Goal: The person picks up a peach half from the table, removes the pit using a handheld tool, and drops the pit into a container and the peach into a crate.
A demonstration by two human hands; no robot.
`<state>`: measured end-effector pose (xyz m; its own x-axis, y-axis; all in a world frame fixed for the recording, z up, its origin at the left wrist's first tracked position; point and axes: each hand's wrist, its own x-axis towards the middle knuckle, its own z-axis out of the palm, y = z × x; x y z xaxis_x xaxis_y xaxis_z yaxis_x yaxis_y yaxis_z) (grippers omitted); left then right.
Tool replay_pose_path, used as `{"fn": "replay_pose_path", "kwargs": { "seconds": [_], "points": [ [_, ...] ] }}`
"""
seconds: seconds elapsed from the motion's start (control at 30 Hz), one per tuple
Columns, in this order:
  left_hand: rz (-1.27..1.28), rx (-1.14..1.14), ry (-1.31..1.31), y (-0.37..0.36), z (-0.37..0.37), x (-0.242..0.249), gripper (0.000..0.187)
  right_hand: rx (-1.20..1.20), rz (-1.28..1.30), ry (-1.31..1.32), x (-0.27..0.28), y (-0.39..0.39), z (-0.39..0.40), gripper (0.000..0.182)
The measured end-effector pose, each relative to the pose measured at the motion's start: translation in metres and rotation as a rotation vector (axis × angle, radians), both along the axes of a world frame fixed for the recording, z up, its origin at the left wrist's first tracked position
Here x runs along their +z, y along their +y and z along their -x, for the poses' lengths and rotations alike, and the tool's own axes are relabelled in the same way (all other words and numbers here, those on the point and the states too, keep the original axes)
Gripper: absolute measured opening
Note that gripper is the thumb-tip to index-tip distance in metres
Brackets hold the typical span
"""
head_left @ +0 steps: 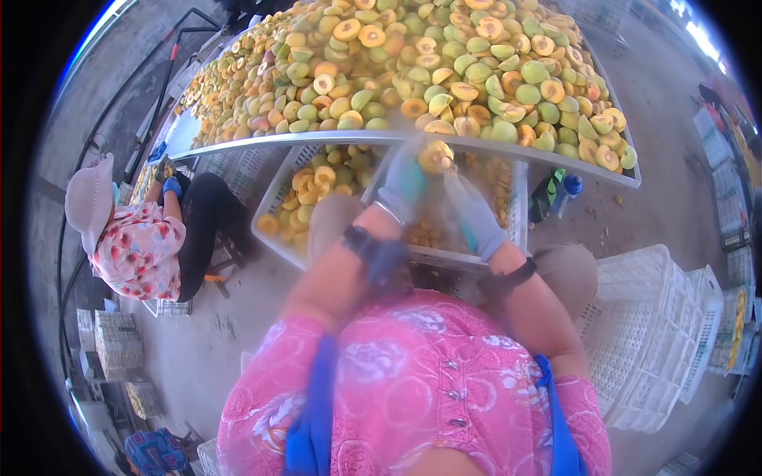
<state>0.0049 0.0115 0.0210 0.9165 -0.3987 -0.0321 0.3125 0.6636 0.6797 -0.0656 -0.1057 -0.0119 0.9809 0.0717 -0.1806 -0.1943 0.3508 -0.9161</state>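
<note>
A halved yellow peach (434,157) is held up at the tray's near edge, its cut face and pit turned toward me. My left hand (405,187), gloved, is closed around its left side. My right hand (475,216), also gloved, reaches up to the peach from below right. Its fingers are pressed together at the cut face; haze and blur hide whether a small tool is in them. Below the hands stands a crate (520,208) with small brown-orange pieces that look like pits. To its left, another crate (267,198) holds peach halves.
A large metal-edged tray (317,137) heaped with halved peaches spans the front. Stacked white crates (647,333) stand at my right, beyond a blue-capped bottle (570,187). A co-worker in a hat (143,250) sits at left; another person (155,452) is at lower left.
</note>
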Motion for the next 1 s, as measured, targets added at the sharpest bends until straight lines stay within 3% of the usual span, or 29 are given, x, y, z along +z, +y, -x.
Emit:
{"fn": "replay_pose_path", "kwargs": {
  "seconds": [0.2, 0.27, 0.5, 0.6, 0.7, 0.77, 0.83, 0.9, 0.97, 1.0],
  "points": [
    [0.022, -0.087, 0.098, -0.001, 0.0, -0.021, 0.027, -0.023, 0.046, -0.019, 0.004, -0.003, 0.002, 0.039],
    [-0.075, -0.001, -0.034, -0.002, -0.011, -0.045, 0.026, -0.04, 0.053, -0.027, 0.006, -0.003, 0.003, 0.041],
    [-0.181, -0.056, -0.132, -0.006, 0.009, -0.013, 0.027, -0.024, 0.187, -0.013, 0.008, -0.001, 0.01, 0.041],
    [-0.196, -0.048, -0.062, -0.01, 0.01, -0.004, 0.034, 0.0, 0.175, -0.005, 0.006, -0.002, 0.011, 0.04],
    [-0.34, 0.043, -0.163, -0.014, 0.015, 0.013, 0.044, -0.002, 0.17, -0.055, 0.002, -0.001, 0.011, 0.038],
    [-0.286, 0.023, 0.025, -0.013, 0.016, 0.021, 0.05, -0.018, 0.179, -0.096, 0.0, -0.004, 0.011, 0.037],
    [-0.294, 0.007, 0.026, -0.011, 0.014, 0.02, 0.05, 0.161, 0.135, -0.122, -0.002, -0.012, 0.012, 0.035],
    [-0.3, -0.007, 0.027, -0.011, 0.014, 0.016, 0.051, 0.127, 0.173, -0.167, -0.012, -0.006, 0.01, 0.033],
    [-0.486, 0.081, -0.058, -0.014, 0.014, 0.009, 0.051, 0.096, 0.212, -0.211, -0.018, -0.003, 0.009, 0.032],
    [-0.484, 0.082, -0.055, -0.014, 0.014, 0.007, 0.051, 0.079, 0.154, -0.098, -0.008, -0.001, 0.011, 0.032]
  ]
}}
